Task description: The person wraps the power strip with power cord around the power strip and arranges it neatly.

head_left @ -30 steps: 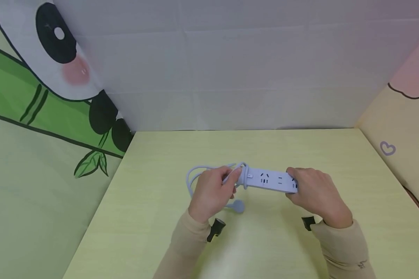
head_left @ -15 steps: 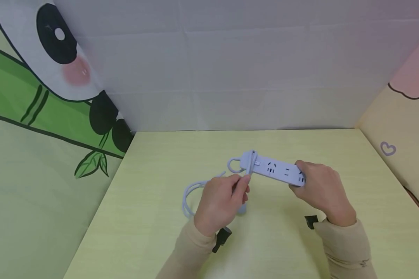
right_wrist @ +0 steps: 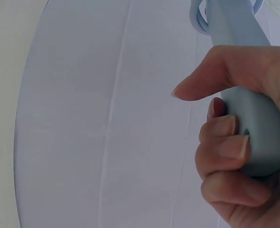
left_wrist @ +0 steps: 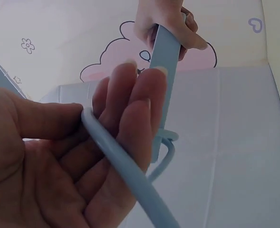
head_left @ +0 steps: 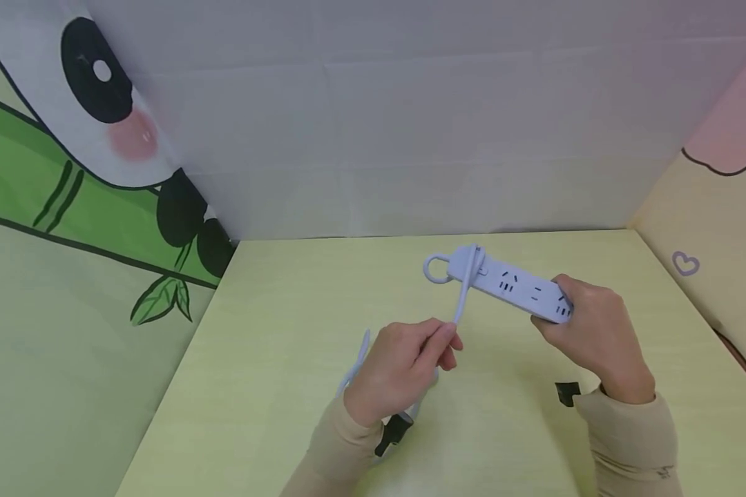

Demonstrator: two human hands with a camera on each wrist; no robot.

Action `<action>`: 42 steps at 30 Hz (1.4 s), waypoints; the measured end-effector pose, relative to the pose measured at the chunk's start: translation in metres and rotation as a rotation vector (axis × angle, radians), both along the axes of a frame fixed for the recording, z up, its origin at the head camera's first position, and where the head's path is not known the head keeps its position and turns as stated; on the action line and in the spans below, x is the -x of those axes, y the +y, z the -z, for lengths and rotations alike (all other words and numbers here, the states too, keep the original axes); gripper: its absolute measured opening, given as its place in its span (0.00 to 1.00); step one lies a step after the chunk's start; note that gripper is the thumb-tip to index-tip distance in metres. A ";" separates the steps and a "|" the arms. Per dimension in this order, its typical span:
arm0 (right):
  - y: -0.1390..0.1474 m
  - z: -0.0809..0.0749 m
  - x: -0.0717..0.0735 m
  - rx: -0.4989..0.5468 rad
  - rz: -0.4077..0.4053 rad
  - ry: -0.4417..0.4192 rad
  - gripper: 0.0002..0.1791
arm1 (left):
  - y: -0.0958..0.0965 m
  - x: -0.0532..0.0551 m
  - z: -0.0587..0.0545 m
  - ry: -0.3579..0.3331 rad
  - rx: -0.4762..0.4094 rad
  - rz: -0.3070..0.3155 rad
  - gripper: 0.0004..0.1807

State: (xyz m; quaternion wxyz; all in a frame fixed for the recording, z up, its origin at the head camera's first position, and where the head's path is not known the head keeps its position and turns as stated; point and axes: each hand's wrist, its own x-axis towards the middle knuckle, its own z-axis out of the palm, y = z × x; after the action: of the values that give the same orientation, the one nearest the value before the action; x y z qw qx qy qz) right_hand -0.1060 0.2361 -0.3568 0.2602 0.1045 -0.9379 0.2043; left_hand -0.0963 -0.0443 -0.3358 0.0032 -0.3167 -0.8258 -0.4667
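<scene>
A white power strip [head_left: 514, 284] is held tilted above the table, its socket face toward the head camera. My right hand [head_left: 597, 331] grips its right end, fingers wrapped round the body in the right wrist view. The strip's cord [head_left: 465, 290] loops round the left end and runs down to my left hand [head_left: 410, 366], which pinches it between thumb and fingers. In the left wrist view the pinched cord [left_wrist: 125, 168] crosses the fingers. More cord [head_left: 356, 364] shows left of that hand, the rest hidden behind the hand and sleeve.
The pale wooden table [head_left: 273, 331] is bounded by a grey-white back panel [head_left: 410, 138], a green-painted left panel [head_left: 50, 331] and a cream right panel [head_left: 721, 228]. A black wrist camera [head_left: 394, 431] sits at the left cuff, another black piece [head_left: 568, 393] at the right.
The power strip has moved right and up and tilted further, its left end higher. My left hand now pulls a straight length of cord down from it; the loose cord has shifted toward me.
</scene>
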 end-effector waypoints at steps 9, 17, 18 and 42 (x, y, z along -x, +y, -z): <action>0.007 -0.003 -0.001 0.126 -0.012 -0.007 0.16 | -0.007 0.004 -0.001 -0.069 -0.013 0.118 0.15; 0.007 -0.008 -0.004 0.224 0.004 -0.004 0.16 | -0.008 0.009 0.001 -0.225 -0.069 0.155 0.12; 0.006 -0.008 -0.004 0.232 0.008 0.002 0.16 | -0.008 0.010 0.001 -0.243 -0.072 0.146 0.12; -0.002 -0.013 -0.007 0.375 0.155 -0.016 0.17 | -0.004 0.022 0.011 -0.373 -0.128 0.094 0.14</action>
State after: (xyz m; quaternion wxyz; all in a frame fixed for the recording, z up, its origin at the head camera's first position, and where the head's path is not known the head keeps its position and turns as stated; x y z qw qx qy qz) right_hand -0.0989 0.2340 -0.3441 0.2828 -0.0201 -0.8906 0.3556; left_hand -0.1181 -0.0479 -0.3470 -0.1513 -0.2620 -0.7651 -0.5684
